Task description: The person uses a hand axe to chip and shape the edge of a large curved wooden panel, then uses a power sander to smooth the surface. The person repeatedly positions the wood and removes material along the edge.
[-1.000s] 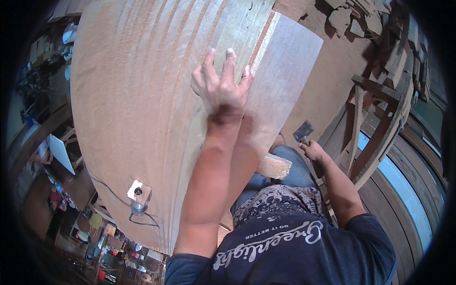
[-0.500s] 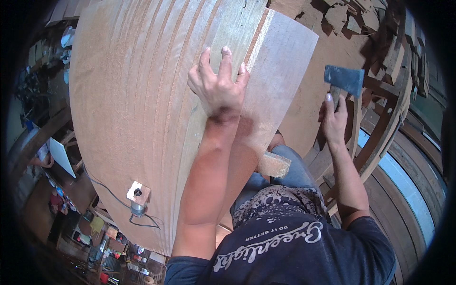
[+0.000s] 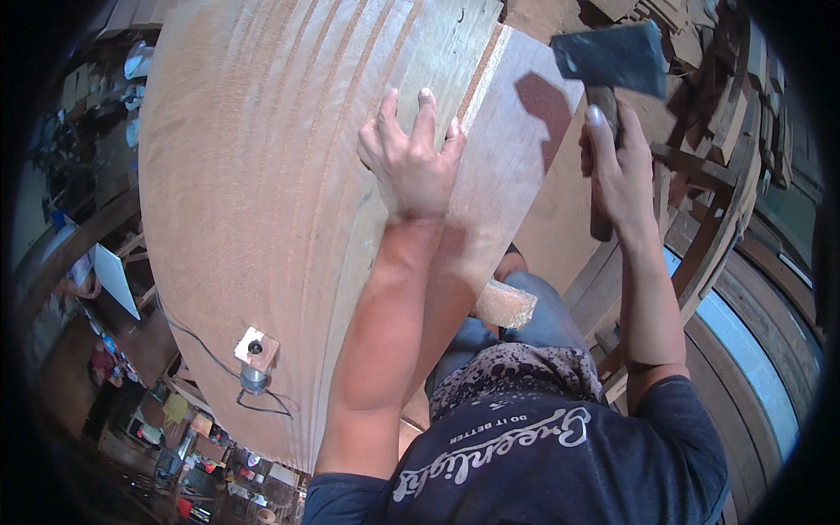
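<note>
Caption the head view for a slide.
Left hand spread on wooden boards, right hand holding a hatchet by its handle, corded trim router on the boards.

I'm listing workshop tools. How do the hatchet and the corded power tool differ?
The hatchet is raised in the right hand; the corded power tool rests unheld on the wooden panel. The hatchet looks broad-headed and dark; the corded power tool looks compact, with a pale squarish end.
</note>
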{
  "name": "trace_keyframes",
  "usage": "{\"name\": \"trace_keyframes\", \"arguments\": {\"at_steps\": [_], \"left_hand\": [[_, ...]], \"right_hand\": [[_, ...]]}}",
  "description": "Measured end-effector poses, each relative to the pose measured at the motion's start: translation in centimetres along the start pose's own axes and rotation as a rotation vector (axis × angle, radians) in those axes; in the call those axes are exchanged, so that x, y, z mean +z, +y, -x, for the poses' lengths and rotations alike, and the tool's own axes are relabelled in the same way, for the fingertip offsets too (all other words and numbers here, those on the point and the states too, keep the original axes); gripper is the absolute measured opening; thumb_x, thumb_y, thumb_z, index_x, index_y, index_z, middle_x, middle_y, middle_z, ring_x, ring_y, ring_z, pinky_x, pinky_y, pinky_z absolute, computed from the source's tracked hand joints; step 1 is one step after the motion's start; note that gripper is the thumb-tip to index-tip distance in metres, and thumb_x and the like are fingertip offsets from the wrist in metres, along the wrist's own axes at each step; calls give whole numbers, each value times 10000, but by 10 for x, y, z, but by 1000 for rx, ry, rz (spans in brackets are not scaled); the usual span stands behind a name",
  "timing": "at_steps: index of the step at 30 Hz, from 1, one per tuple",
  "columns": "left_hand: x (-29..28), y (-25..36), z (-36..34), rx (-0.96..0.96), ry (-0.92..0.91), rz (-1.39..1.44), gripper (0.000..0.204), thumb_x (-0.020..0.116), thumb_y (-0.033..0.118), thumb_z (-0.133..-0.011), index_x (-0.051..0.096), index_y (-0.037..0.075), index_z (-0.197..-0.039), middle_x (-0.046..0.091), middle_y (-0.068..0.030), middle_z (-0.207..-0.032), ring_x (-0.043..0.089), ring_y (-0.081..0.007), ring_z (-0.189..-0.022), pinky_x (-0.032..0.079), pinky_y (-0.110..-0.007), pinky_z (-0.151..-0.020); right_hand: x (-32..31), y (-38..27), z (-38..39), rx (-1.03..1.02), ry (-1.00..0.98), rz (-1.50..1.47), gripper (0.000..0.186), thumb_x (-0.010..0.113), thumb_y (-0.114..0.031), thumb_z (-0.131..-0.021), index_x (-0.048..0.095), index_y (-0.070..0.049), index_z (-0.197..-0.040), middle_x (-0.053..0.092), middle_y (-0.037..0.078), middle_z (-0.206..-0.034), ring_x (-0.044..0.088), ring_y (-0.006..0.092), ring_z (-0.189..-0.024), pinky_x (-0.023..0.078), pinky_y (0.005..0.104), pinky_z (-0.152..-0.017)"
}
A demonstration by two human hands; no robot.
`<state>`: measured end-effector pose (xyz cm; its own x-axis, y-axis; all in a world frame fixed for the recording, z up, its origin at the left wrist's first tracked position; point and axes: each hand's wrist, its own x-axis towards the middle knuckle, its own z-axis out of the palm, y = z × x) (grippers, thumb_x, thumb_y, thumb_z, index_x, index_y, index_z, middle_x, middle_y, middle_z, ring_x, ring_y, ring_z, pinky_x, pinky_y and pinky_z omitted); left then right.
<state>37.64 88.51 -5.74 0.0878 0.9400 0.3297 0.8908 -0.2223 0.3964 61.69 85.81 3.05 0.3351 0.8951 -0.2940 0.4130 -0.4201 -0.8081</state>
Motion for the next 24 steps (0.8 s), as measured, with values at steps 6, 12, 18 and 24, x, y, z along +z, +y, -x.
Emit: {"name": "trace_keyframes", "arguments": {"at_steps": [6,12,18,24], "left_hand": [[5,-3,1,10,29,-41,495,852,299,-824,782,123,-1282,556,-199,-1448,516,-363,-1172,464,-534,-1014],[-1,1,0,-11,-11,-6,486,810,285,-877,761,89,-1319,567,-235,-1441,501,-412,-1213,434,-566,-1062],[1,1,2,-17,-5,-8,500,814,288,-856,765,96,-1315,572,-241,-1447,512,-421,-1206,426,-567,-1062],[0,0,1,-26,-20,-5,498,821,277,-856,762,93,-1315,571,-252,-1444,509,-429,-1220,428,-582,-1058]], "right_hand": [[17,-50,-53,-305,25,290,506,569,-397,-1125,554,-70,-1510,762,177,-975,748,259,-855,581,409,-778],[20,-75,-80,-514,-129,382,434,589,-271,-1093,552,23,-1410,717,286,-1270,701,453,-1181,563,494,-998],[17,-65,-90,-626,-100,374,400,594,-273,-1087,589,16,-1363,719,289,-1204,707,466,-1119,568,509,-938],[9,-85,-94,-568,-197,426,377,602,-266,-1084,602,-4,-1354,718,293,-1162,711,472,-1086,568,507,-907]]}}
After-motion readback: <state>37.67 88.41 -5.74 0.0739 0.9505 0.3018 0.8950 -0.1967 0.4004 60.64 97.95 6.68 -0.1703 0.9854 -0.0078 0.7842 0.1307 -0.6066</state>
